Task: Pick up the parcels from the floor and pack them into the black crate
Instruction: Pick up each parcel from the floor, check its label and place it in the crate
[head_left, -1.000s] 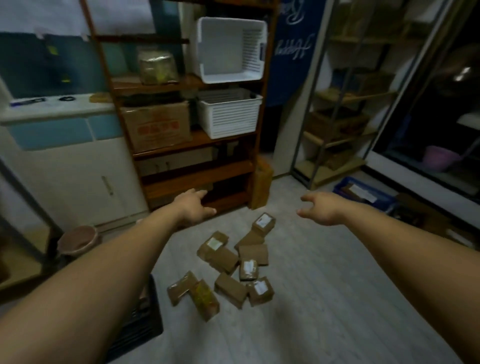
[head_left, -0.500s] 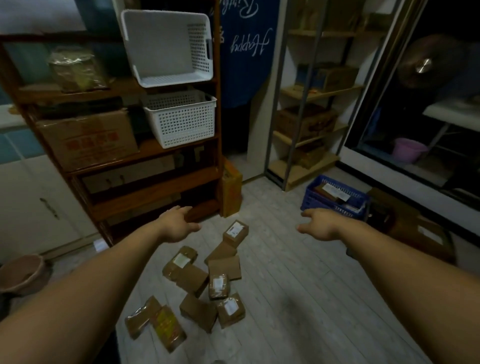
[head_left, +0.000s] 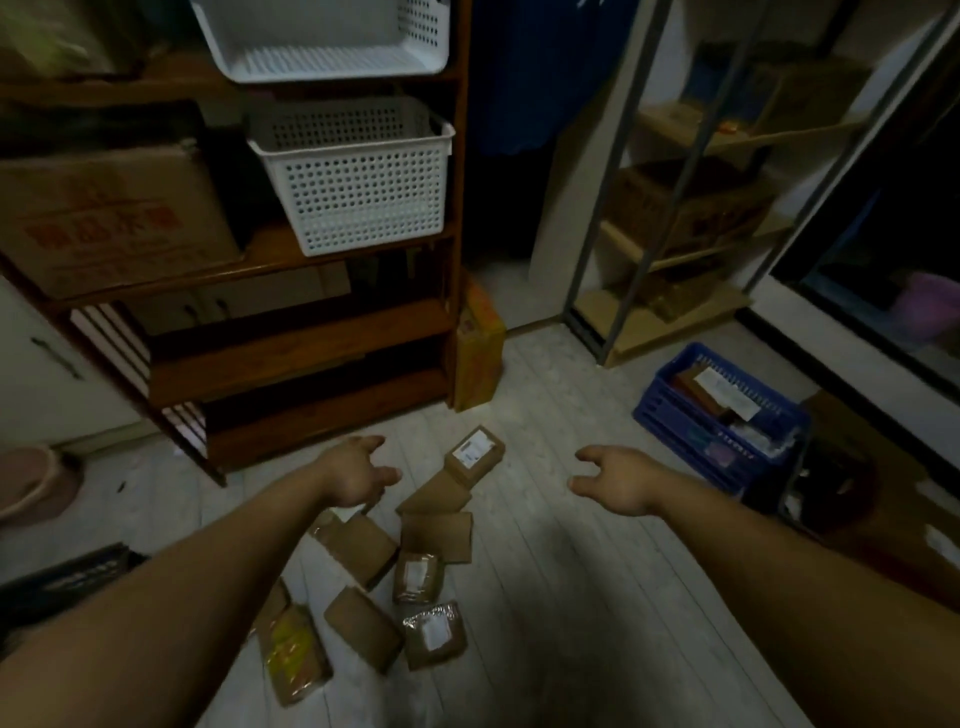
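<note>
Both bare arms reach forward over the pale plank floor (head_left: 582, 613). Left hand (head_left: 358, 475) hangs above the far end of the scatter, fingers loosely spread, holding nothing. Right hand (head_left: 618, 483) is off to the side, fingers relaxed, also empty. Small brown cardboard parcels (head_left: 436, 535), several white-labelled, lie clustered on the floor between the arms. Black slatted crate (head_left: 62, 577) sits at the lower left edge, partly behind the left forearm. Dark wooden shelf unit (head_left: 296, 348) stands beyond.
</note>
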